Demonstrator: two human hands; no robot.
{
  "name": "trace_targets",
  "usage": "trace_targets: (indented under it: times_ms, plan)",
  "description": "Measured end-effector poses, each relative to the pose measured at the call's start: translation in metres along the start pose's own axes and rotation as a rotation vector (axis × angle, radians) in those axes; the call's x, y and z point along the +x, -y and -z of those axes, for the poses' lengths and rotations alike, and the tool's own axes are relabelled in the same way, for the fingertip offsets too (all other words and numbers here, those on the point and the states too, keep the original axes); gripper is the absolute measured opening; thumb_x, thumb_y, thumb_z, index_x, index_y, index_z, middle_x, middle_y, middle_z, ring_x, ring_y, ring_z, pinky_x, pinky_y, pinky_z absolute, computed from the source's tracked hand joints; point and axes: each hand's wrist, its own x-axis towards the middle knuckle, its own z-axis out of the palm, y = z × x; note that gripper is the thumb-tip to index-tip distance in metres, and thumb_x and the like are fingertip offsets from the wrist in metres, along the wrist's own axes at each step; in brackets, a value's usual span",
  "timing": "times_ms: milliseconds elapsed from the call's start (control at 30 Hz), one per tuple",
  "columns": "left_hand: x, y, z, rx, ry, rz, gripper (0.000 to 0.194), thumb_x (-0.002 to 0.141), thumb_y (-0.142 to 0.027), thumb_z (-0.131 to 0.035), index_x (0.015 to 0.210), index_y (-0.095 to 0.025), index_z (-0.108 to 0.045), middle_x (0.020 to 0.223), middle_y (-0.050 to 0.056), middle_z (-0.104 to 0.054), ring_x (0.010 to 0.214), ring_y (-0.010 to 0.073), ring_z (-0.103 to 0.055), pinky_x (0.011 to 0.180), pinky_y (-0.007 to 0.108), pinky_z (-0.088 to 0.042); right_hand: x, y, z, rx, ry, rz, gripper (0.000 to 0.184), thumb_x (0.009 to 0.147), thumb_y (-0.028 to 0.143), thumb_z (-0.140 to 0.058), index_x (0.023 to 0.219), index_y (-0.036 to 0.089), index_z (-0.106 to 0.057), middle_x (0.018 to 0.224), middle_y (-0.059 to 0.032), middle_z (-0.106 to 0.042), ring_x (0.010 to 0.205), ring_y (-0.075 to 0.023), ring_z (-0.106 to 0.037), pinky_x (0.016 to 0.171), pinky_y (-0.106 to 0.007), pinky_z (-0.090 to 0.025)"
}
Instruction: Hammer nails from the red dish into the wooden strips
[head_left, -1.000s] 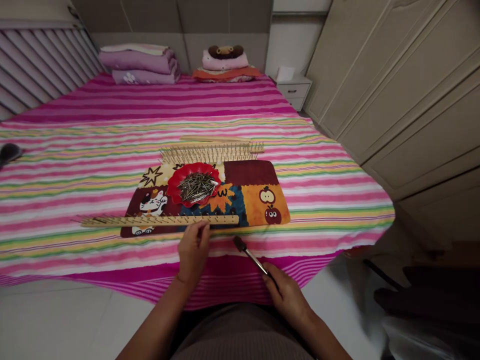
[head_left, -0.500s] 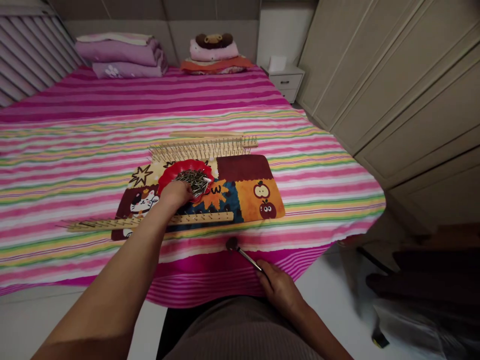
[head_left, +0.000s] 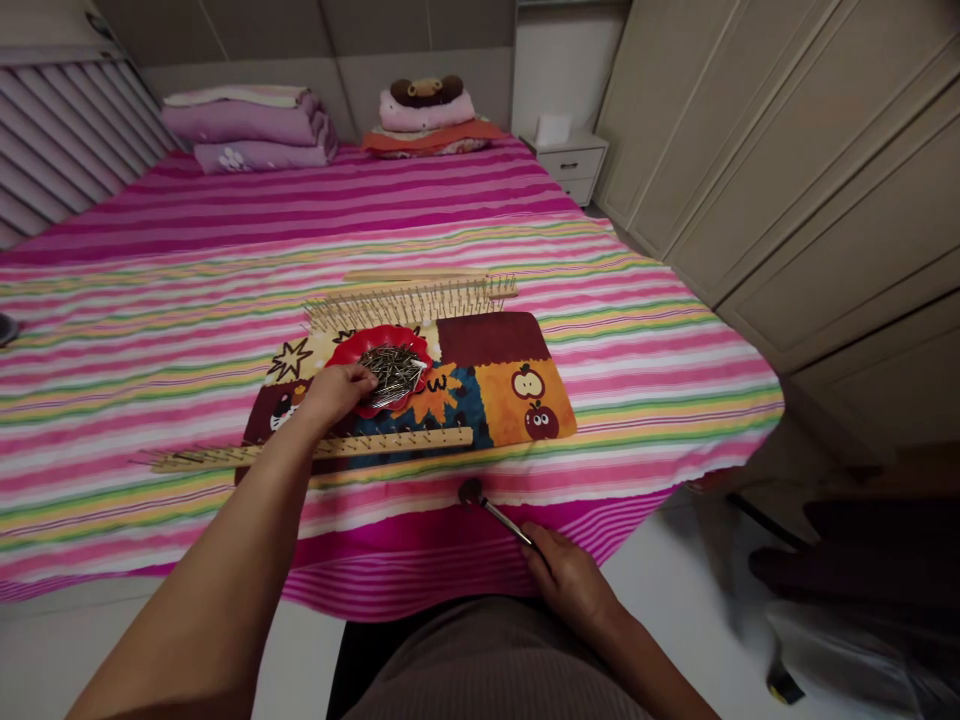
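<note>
Left hand (head_left: 335, 392): from strip (head_left: 397, 441) to bowl (head_left: 351, 346); hold unclear; right hand (head_left: 568, 578): clasping tool (head_left: 504, 520)

Left hand (head_left: 335, 392) moved from front wooden strip (head_left: 397, 441) to red bowl (head_left: 348, 350) of nails (head_left: 394, 368).

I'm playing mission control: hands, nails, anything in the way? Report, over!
Left hand at nails in red scalloped bowl; grip unclear. Right hand gripping hammer. Left forearm hides part of near nail-studded wooden strip.
</note>
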Motion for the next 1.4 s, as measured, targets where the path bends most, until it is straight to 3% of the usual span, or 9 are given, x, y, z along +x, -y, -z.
trace_targets:
  times_ms: [100,200,400,600,800,1100,1200,1300,1400]
  plan:
    - [0.0,0.006,0.007,-0.119,-0.066,0.054,0.022,0.069,-0.036,-0.059,0.08,-0.018,-0.068,0.065,0.001,-0.066,0.064,0.0155,-0.059,0.063,0.025,-0.045,0.0,0.0,0.001,0.015,-0.009,0.011,0.036,0.093,0.026,-0.042,0.122,0.019,-0.061,0.109,-0.0096,-0.07,0.094,-0.022,-0.068,0.082,-0.034,-0.055]
    - [-0.003,0.006,0.008,-0.019,-0.176,0.025,0.024,0.066,-0.028,-0.061,0.086,-0.019,-0.069,0.076,0.001,-0.069,0.071,0.0158,-0.06,0.069,0.025,-0.045,0.0,0.001,0.002,0.02,-0.013,0.01,0.036,0.093,0.027,-0.042,0.122,0.019,-0.061,0.109,-0.0099,-0.07,0.095,-0.0223,-0.068,0.083,-0.035,-0.055]
    - [-0.006,-0.013,-0.005,0.287,0.125,-0.016,0.016,0.064,-0.026,-0.063,0.077,-0.023,-0.071,0.067,0.0,-0.068,0.066,0.0161,-0.06,0.061,0.023,-0.042,0.001,0.003,0.002,0.006,-0.001,0.003,0.038,0.093,0.029,-0.041,0.122,0.017,-0.062,0.111,-0.0122,-0.069,0.097,-0.0242,-0.068,0.084,-0.037,-0.054]
    - [-0.003,-0.029,-0.003,0.554,0.199,-0.061,0.016,0.063,-0.024,-0.059,0.074,-0.023,-0.071,0.07,0.006,-0.069,0.065,0.0198,-0.06,0.057,0.026,-0.039,0.001,0.006,0.003,-0.002,0.016,-0.016,0.037,0.094,0.028,-0.04,0.122,0.017,-0.062,0.111,-0.0112,-0.069,0.097,-0.023,-0.068,0.084,-0.035,-0.054]
    - [-0.003,-0.005,0.004,0.331,0.082,-0.116,0.012,0.069,-0.03,-0.055,0.068,-0.021,-0.064,0.067,0.003,-0.065,0.061,0.0158,-0.056,0.059,0.025,-0.039,0.0,0.004,0.002,0.007,-0.007,-0.011,0.037,0.092,0.027,-0.042,0.122,0.019,-0.062,0.109,-0.0105,-0.07,0.095,-0.0229,-0.068,0.083,-0.035,-0.055]
    - [-0.009,0.008,0.014,-0.583,0.046,0.035,0.032,0.054,-0.042,-0.074,0.071,-0.017,-0.062,0.06,-0.001,-0.06,0.053,0.01,-0.051,0.053,0.023,-0.041,0.0,0.004,0.0,-0.015,-0.002,-0.004,0.037,0.094,0.029,-0.04,0.122,0.018,-0.061,0.11,-0.0106,-0.069,0.096,-0.0223,-0.068,0.084,-0.035,-0.055]
    - [-0.009,0.009,0.017,-0.573,-0.082,0.058,0.027,0.058,-0.037,-0.071,0.074,-0.016,-0.063,0.068,0.002,-0.065,0.059,0.011,-0.055,0.056,0.023,-0.044,0.0,0.005,0.001,-0.002,-0.007,-0.01,0.037,0.093,0.029,-0.04,0.122,0.019,-0.061,0.11,-0.0106,-0.069,0.095,-0.0224,-0.068,0.084,-0.035,-0.055]
    - [-0.007,0.012,0.018,-0.342,-0.253,0.046,0.029,0.062,-0.032,-0.066,0.087,-0.018,-0.067,0.08,0.002,-0.069,0.068,0.0133,-0.058,0.062,0.024,-0.046,0.0,0.006,0.002,0.002,-0.002,-0.017,0.036,0.093,0.028,-0.041,0.121,0.019,-0.062,0.11,-0.0104,-0.07,0.096,-0.0224,-0.068,0.085,-0.035,-0.054]
    - [-0.006,0.011,0.013,-0.115,-0.133,0.013,0.028,0.062,-0.029,-0.064,0.088,-0.02,-0.07,0.076,0.0,-0.07,0.068,0.0146,-0.059,0.062,0.024,-0.045,0.001,0.006,0.002,-0.009,0.016,-0.026,0.038,0.093,0.029,-0.04,0.122,0.018,-0.061,0.111,-0.0111,-0.069,0.098,-0.0228,-0.068,0.086,-0.036,-0.054]
